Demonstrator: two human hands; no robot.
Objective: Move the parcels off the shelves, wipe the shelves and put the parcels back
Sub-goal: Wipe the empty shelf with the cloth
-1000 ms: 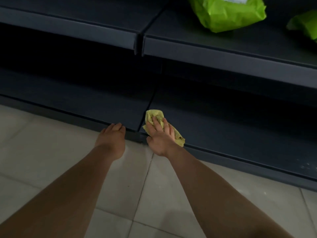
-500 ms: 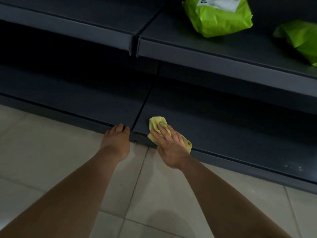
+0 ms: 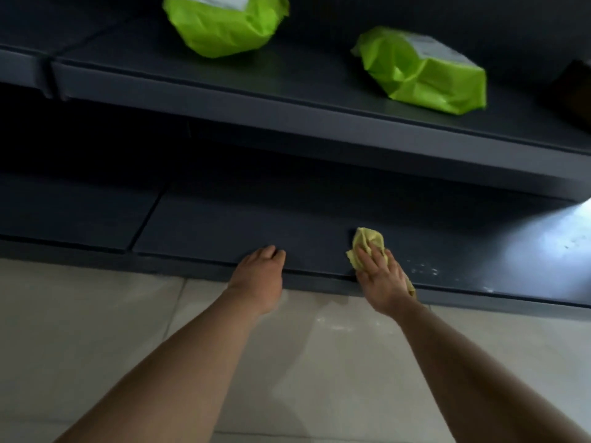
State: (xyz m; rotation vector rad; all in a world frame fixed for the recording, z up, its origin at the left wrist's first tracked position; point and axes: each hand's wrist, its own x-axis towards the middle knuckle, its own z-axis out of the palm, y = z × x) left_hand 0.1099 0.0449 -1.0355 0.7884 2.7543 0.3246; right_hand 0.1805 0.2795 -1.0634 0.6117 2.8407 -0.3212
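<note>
Noted right hand (image 3: 380,279), fingers flat, pressing crumpled yellow cloth (image 3: 367,240) onto smooth dark shelf (image 3: 256,225). Found left hand (image 3: 259,278) bent over its lip, grip unclear. Logged creased green parcels (image 3: 422,71) above.

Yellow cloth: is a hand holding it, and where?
No grip: the right hand presses the yellow cloth onto the bottom shelf, straight fingers over its middle. The left hand holds nothing.

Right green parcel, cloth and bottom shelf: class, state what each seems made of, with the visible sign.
Right green parcel: likely thin plastic film, glossy, crinkled. Cloth: soft yellow fabric, bunched under the right hand. Bottom shelf: probably painted metal, smooth dark grey, reflecting light at right.
</note>
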